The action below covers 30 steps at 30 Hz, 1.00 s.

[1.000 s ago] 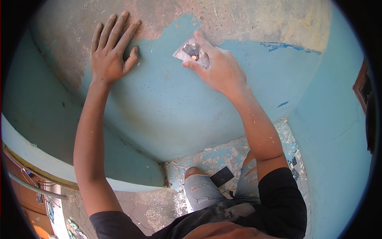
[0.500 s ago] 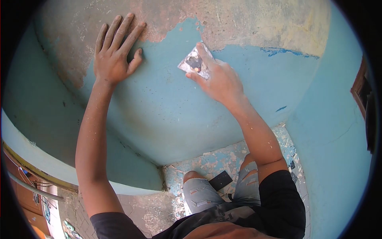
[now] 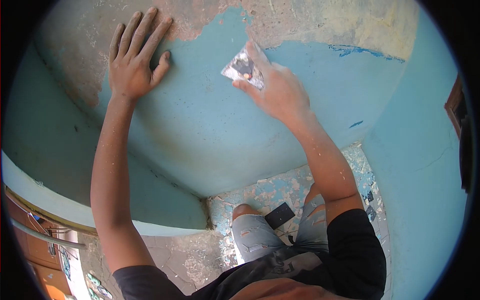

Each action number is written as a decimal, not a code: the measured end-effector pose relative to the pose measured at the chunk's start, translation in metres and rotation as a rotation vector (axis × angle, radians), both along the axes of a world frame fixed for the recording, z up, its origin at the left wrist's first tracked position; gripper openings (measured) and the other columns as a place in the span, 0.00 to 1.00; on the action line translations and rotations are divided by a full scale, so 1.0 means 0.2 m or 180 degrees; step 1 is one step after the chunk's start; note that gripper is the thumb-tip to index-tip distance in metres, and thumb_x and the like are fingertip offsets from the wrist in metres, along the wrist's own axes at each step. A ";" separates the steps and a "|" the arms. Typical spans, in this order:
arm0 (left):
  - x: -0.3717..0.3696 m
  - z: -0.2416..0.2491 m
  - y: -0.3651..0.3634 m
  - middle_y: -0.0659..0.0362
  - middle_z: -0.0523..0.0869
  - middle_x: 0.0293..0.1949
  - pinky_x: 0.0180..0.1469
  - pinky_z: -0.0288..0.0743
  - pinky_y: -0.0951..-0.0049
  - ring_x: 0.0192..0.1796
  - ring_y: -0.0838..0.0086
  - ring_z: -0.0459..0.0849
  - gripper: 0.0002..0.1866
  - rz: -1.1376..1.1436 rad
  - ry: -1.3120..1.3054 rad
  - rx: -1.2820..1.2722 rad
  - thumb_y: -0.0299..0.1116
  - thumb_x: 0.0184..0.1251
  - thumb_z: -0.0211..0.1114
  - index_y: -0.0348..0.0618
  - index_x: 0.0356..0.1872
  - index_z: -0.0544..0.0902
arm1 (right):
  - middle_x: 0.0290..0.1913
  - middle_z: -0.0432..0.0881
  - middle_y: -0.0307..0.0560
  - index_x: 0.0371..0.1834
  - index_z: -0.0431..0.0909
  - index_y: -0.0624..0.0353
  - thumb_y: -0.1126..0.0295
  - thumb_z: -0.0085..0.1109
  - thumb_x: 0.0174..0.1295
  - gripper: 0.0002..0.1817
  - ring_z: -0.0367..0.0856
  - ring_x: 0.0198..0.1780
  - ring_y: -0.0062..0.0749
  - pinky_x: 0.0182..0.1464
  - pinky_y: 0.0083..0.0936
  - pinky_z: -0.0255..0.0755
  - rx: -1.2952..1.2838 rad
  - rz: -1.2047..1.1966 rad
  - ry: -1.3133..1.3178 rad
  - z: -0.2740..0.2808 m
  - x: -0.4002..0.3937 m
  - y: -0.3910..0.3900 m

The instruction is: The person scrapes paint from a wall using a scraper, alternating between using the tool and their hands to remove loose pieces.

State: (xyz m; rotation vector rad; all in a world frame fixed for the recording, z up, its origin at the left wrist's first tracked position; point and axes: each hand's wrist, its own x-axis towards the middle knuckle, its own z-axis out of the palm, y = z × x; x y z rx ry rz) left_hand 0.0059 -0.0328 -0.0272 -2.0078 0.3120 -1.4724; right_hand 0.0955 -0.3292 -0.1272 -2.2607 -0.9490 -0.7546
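My left hand [image 3: 131,75] lies flat with fingers spread against the upper wall, across the border of bare plaster [image 3: 80,45] and blue paint. In my right hand [image 3: 280,90] is a flat, whitish scraper [image 3: 243,67] with a dark patch in its middle. The index finger stretches along its upper side, and the thumb is at its lower edge. It rests against the blue painted wall [image 3: 210,120], just below the ragged paint edge. My grip hides part of the scraper.
Paint flakes cover the floor [image 3: 260,189] at the wall's foot. A dark rectangular object [image 3: 279,215] lies between my knees. A curved low wall [image 3: 150,200] runs along the left, and a brown wooden frame [image 3: 455,105] stands at the right. Footwear [image 3: 97,286] lies at lower left.
The view has shifted a little, so wall and hands appear slightly higher. My left hand stays spread on the wall, and the scraper stays in my right hand near the same paint edge.
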 end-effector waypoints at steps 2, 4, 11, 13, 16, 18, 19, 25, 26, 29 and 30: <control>0.00 0.00 0.00 0.65 0.73 0.82 0.88 0.54 0.54 0.84 0.65 0.67 0.33 0.0006 -0.0039 -0.0031 0.47 0.70 0.64 0.72 0.79 0.77 | 0.47 0.89 0.62 0.88 0.58 0.51 0.39 0.64 0.74 0.47 0.91 0.51 0.58 0.47 0.51 0.87 0.0022 -0.0005 0.0009 -0.08 0.03 0.02; 0.01 0.00 0.00 0.65 0.73 0.82 0.88 0.55 0.54 0.84 0.65 0.67 0.33 -0.0019 -0.0075 0.0003 0.47 0.70 0.64 0.71 0.78 0.78 | 0.48 0.89 0.62 0.88 0.58 0.51 0.39 0.64 0.73 0.47 0.91 0.52 0.58 0.47 0.51 0.86 0.0037 -0.0019 0.0035 -0.03 0.06 0.03; 0.01 0.00 0.00 0.66 0.73 0.82 0.87 0.55 0.55 0.84 0.65 0.68 0.33 -0.0016 -0.0064 -0.0019 0.47 0.71 0.63 0.72 0.79 0.77 | 0.52 0.90 0.62 0.88 0.60 0.49 0.39 0.67 0.71 0.48 0.90 0.54 0.60 0.52 0.49 0.85 0.0390 0.0038 -0.0179 0.04 0.08 0.05; 0.01 -0.01 0.00 0.66 0.73 0.82 0.87 0.55 0.55 0.84 0.65 0.68 0.33 -0.0004 -0.0099 -0.0031 0.47 0.71 0.63 0.72 0.79 0.77 | 0.50 0.90 0.61 0.88 0.58 0.49 0.39 0.65 0.72 0.48 0.90 0.53 0.58 0.49 0.50 0.86 0.0283 0.0108 -0.0294 0.08 0.08 0.05; 0.01 -0.01 0.00 0.65 0.73 0.82 0.87 0.55 0.55 0.84 0.66 0.68 0.33 0.0026 -0.0062 -0.0005 0.47 0.71 0.63 0.72 0.79 0.77 | 0.52 0.90 0.59 0.89 0.57 0.48 0.39 0.65 0.72 0.49 0.91 0.53 0.57 0.49 0.49 0.87 0.0353 -0.0074 -0.0213 0.15 0.07 0.07; 0.00 0.00 0.00 0.65 0.73 0.82 0.88 0.55 0.56 0.84 0.66 0.68 0.32 0.0061 -0.0075 -0.0007 0.48 0.71 0.62 0.72 0.78 0.78 | 0.53 0.91 0.65 0.88 0.61 0.49 0.37 0.67 0.70 0.50 0.90 0.55 0.61 0.58 0.47 0.83 0.0532 0.0040 -0.0145 0.14 0.05 0.06; 0.00 0.00 -0.01 0.65 0.73 0.82 0.88 0.54 0.56 0.84 0.66 0.67 0.32 0.0061 -0.0062 -0.0017 0.48 0.71 0.62 0.73 0.78 0.78 | 0.53 0.91 0.65 0.88 0.61 0.49 0.37 0.67 0.70 0.50 0.90 0.55 0.61 0.58 0.47 0.83 0.0544 0.0043 -0.0157 0.12 0.07 0.06; 0.02 0.00 0.00 0.66 0.73 0.82 0.88 0.54 0.56 0.84 0.67 0.67 0.33 0.0051 -0.0071 -0.0020 0.47 0.69 0.63 0.74 0.78 0.77 | 0.52 0.91 0.64 0.88 0.60 0.54 0.36 0.68 0.69 0.52 0.91 0.55 0.59 0.57 0.45 0.83 0.0690 0.0040 0.0266 0.19 0.06 0.07; 0.01 -0.01 0.00 0.66 0.73 0.82 0.88 0.54 0.56 0.84 0.67 0.67 0.33 0.0059 -0.0070 -0.0032 0.47 0.69 0.63 0.74 0.78 0.77 | 0.51 0.91 0.64 0.88 0.60 0.54 0.36 0.68 0.69 0.52 0.91 0.54 0.59 0.56 0.44 0.84 0.0682 0.0058 0.0127 0.14 0.07 0.07; 0.00 -0.01 -0.01 0.66 0.73 0.82 0.88 0.54 0.56 0.84 0.67 0.67 0.33 0.0110 -0.0071 -0.0057 0.48 0.70 0.62 0.73 0.78 0.77 | 0.51 0.92 0.63 0.88 0.60 0.55 0.36 0.68 0.69 0.52 0.92 0.53 0.58 0.56 0.43 0.84 0.0605 0.0048 0.0055 0.10 0.06 0.08; 0.00 -0.01 -0.01 0.66 0.73 0.82 0.88 0.54 0.56 0.84 0.67 0.67 0.33 0.0103 -0.0087 -0.0057 0.48 0.70 0.62 0.73 0.78 0.77 | 0.51 0.92 0.63 0.88 0.60 0.55 0.36 0.68 0.69 0.52 0.92 0.53 0.57 0.56 0.42 0.84 0.0528 0.0017 0.0152 0.10 0.07 0.07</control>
